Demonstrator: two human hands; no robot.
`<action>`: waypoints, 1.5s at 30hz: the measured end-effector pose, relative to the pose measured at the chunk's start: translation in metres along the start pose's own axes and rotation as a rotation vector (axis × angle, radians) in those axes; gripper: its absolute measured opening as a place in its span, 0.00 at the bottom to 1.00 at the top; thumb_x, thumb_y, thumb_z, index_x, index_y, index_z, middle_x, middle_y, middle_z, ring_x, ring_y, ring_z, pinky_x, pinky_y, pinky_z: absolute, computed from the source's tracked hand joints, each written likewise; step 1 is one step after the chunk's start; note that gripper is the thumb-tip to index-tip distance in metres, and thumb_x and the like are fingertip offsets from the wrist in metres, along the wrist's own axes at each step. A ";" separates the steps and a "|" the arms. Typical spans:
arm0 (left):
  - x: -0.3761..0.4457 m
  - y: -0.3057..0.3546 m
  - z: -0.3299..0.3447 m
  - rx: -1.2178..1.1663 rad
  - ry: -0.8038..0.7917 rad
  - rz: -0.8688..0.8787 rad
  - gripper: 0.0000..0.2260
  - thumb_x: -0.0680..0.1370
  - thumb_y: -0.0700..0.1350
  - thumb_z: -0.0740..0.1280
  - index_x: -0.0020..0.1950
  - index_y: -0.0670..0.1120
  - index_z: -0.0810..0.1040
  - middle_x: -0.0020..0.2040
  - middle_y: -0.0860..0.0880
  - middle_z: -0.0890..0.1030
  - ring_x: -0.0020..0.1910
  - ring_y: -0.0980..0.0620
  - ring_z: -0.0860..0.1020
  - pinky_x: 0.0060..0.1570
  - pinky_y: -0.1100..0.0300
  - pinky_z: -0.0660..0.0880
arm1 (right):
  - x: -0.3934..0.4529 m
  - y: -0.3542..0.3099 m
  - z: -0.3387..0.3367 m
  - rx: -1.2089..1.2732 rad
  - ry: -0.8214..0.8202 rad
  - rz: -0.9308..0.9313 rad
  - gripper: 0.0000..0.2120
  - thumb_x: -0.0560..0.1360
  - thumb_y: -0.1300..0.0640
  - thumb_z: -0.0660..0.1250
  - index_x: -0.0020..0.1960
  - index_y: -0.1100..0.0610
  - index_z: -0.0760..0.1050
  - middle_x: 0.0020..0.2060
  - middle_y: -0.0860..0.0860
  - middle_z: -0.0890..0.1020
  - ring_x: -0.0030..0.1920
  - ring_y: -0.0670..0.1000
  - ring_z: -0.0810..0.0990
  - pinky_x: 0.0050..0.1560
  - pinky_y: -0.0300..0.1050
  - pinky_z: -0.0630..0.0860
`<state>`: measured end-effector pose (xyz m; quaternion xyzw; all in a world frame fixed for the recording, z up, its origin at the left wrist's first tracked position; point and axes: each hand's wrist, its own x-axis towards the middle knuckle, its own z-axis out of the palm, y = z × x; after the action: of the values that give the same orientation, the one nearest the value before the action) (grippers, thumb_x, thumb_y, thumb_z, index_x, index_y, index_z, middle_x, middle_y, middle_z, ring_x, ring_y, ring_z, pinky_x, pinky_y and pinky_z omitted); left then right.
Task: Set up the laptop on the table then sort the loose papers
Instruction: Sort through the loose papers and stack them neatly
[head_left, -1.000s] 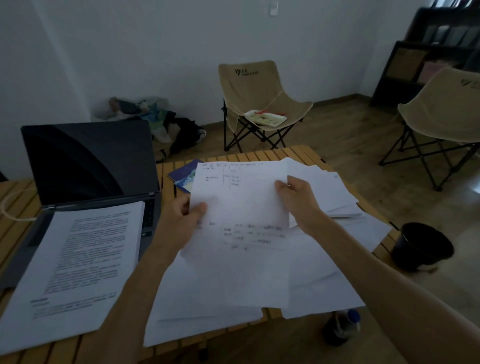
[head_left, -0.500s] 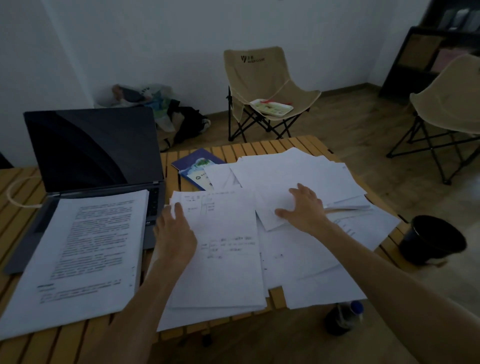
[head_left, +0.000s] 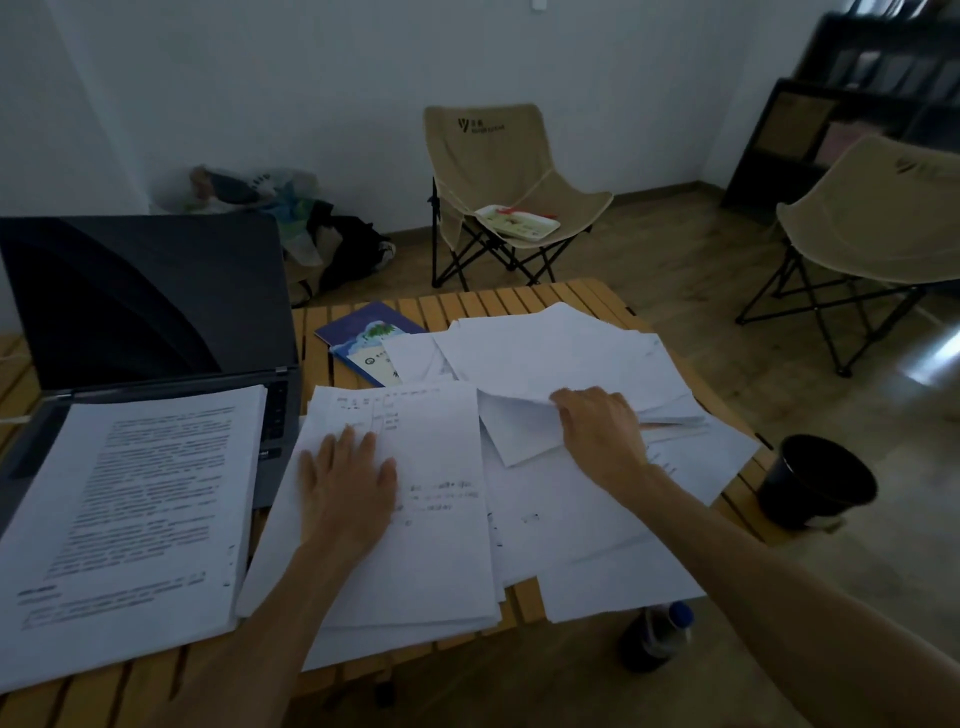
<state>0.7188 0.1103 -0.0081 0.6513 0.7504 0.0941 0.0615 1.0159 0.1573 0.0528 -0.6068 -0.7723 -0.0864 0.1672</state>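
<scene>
Head view. Dim room, white walls, wood-plank floor. Slatted wooden worktop (head_left: 524, 299) filling the near field, yellow-tan strips with dark gaps.

Beyond it, a tan fabric folding chair (head_left: 498, 171) on black crossed legs, carrying a flat white tray (head_left: 517, 221) on its seat. A second tan chair (head_left: 878, 218) standing at far right, before a dark shelf unit (head_left: 810, 109). Bags and clutter (head_left: 270, 202) lying heaped against the wall. Black round bucket (head_left: 815, 480) sitting on the floor just beside the worktop's right corner; dark bottle with a blue cap (head_left: 657, 636) standing below the near edge.

Laptop (head_left: 140, 301) standing open at left on the worktop, screen dark and glossy, a thick printed stack (head_left: 130, 509) lying across its keyboard.

Loose papers (head_left: 561, 353) sprawling white, thin and overlapping across the middle and right. Blue booklet (head_left: 371, 338) peeking out behind them.

Left hand (head_left: 345, 486) lying flat on a sheet with faint handwriting (head_left: 415, 499), fingers (head_left: 343, 441) straight and slightly spread.

Right hand (head_left: 597, 434) pinching the curled edge of a blank sheet (head_left: 519, 431), lifting it off the heap.
</scene>
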 end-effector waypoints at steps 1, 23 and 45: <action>0.001 -0.002 0.000 -0.015 0.005 0.006 0.25 0.83 0.56 0.50 0.78 0.48 0.58 0.80 0.46 0.55 0.79 0.45 0.50 0.77 0.43 0.44 | 0.003 -0.002 -0.019 0.105 0.096 0.027 0.08 0.82 0.59 0.60 0.52 0.56 0.79 0.40 0.50 0.83 0.41 0.51 0.81 0.43 0.43 0.75; 0.012 0.021 -0.045 -0.303 0.466 0.145 0.15 0.77 0.40 0.66 0.63 0.45 0.75 0.62 0.42 0.77 0.60 0.42 0.74 0.62 0.42 0.70 | 0.028 -0.090 0.010 0.756 -0.246 0.472 0.16 0.80 0.61 0.59 0.34 0.54 0.65 0.37 0.54 0.76 0.40 0.55 0.74 0.37 0.43 0.67; 0.005 0.006 0.005 -0.125 -0.002 0.139 0.24 0.83 0.55 0.50 0.79 0.52 0.59 0.80 0.50 0.55 0.79 0.50 0.49 0.77 0.48 0.42 | -0.016 -0.002 0.023 0.068 -0.230 0.100 0.12 0.81 0.58 0.60 0.62 0.58 0.74 0.59 0.56 0.80 0.58 0.56 0.79 0.56 0.50 0.77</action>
<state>0.7249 0.1161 -0.0115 0.6967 0.6962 0.1440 0.0960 1.0138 0.1497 0.0260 -0.6445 -0.7575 0.0184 0.1021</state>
